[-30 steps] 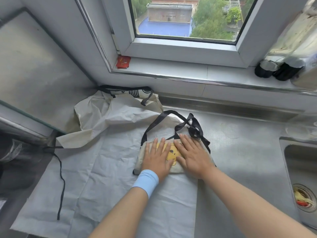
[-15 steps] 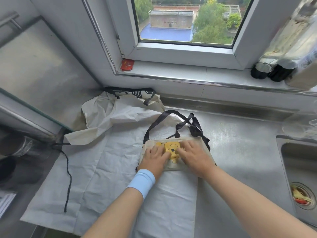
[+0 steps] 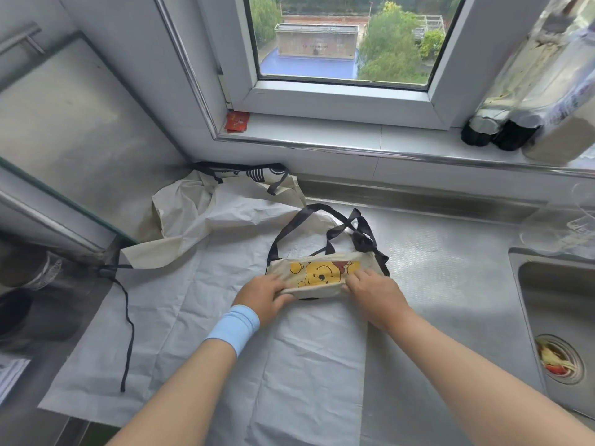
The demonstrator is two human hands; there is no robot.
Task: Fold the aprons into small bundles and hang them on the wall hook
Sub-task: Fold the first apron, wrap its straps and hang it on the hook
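Nearest to the camera, a flat apron (image 3: 225,342) lies spread over the near left part of the surface (image 3: 450,272), and it hangs a little over the near edge. A black cord (image 3: 127,333) lies on its left side. It serves as a clean base for folding, and I think it waits for its own turn.

On this apron, toward the middle of the surface, sits the bundle (image 3: 322,273), a cream apron already folded small, with a yellow bear print on top. The left hand (image 3: 264,297), which wears a blue wristband (image 3: 233,328), pinches the near left corner of the bundle. The right hand (image 3: 373,294) pinches the near right corner. Both have the fingers curled on the cloth edge, probably to lift it for one more fold or to carry it away. The black straps (image 3: 322,220) stay outside the folds and loop toward the far side, so they can probably go over the hook. No hook is in view.

Further away, a crumpled apron (image 3: 199,214) lies in the far left corner against the wall. The sink (image 3: 563,300) is at the right edge.

One second ago both hands lay flat on the bundle with straight fingers, pressing it down and covering most of the print. Now they have slid to the near edge and grip it, and the bear is uncovered.
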